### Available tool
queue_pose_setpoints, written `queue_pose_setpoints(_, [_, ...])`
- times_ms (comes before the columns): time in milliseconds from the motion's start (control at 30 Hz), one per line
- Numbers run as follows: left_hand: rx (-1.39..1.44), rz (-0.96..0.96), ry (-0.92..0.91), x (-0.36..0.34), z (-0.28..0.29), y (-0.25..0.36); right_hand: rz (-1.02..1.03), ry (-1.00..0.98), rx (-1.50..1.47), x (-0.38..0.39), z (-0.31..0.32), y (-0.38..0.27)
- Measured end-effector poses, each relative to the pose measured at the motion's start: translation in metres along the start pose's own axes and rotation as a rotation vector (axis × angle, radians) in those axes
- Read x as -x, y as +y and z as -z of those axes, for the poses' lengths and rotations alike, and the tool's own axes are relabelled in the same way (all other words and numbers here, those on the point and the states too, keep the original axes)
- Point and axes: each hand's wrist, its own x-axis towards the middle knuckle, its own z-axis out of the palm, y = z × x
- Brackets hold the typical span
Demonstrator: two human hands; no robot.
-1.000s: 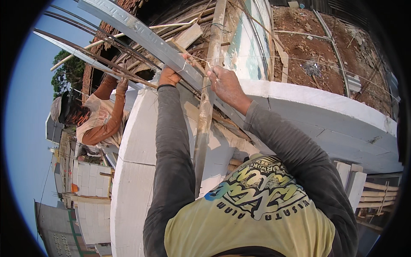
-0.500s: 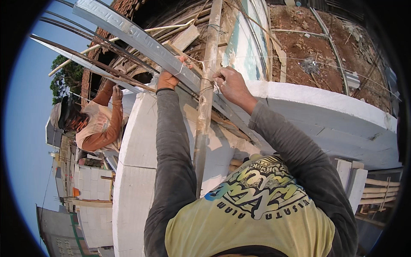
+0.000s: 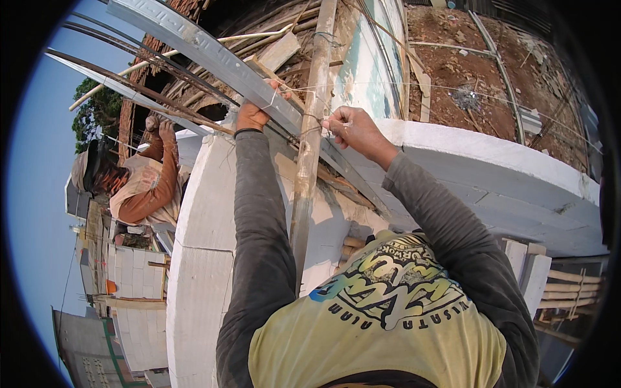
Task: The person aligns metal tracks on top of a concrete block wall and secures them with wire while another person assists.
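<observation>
My left hand (image 3: 252, 118) is wrapped round a long grey metal channel (image 3: 194, 53), its fingertips showing past the far edge. A thin white string (image 3: 453, 86) loops about the channel and passes an upright wooden pole (image 3: 308, 145). Just right of that pole, my right hand (image 3: 357, 132) is closed in a pinch on what looks like the string's loose end. Dark tie wire (image 3: 313, 118) circles the pole beside my right fingertips.
White block walls (image 3: 206, 284) curve along the left, and another wall top (image 3: 491, 150) runs to the right. Dark steel bars (image 3: 139, 55) jut out at upper left. Past the left wall a co-worker (image 3: 145, 184) has raised hands at a bar. Reddish soil (image 3: 446, 61) lies beyond.
My right hand has shifted slightly right and down, still pinched near the pole. My left hand stays on the channel. The co-worker's hands have moved left and closer together.
</observation>
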Motion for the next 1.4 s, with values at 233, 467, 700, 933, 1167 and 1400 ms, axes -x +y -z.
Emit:
queue_pose_setpoints(233, [-0.032, 0.015, -0.030, 0.001, 0.000, 0.002, -0.080, -0.064, -0.037, -0.011, -0.007, -0.014])
queue_pose_setpoints(467, [0.111, 0.014, -0.053, -0.007, 0.007, -0.005, -0.005, -0.383, -0.148, -0.007, -0.032, -0.045])
queue_pose_setpoints(700, [0.102, -0.021, 0.032, 0.007, 0.005, -0.005, 0.235, -0.248, 0.198, 0.034, -0.010, -0.088])
queue_pose_setpoints(933, [0.173, -0.039, 0.027, 0.007, 0.015, -0.008, 0.584, 0.094, 0.643, -0.056, 0.023, -0.160])
queue_pose_setpoints(1167, [0.142, -0.069, 0.138, 0.008, -0.006, -0.014, 0.619, 0.022, 1.314, -0.173, 0.019, -0.171])
queue_pose_setpoints(1400, [0.245, -0.137, 0.526, 0.018, 0.005, -0.029, 0.599, -0.394, 1.222, -0.174, 0.006, -0.160])
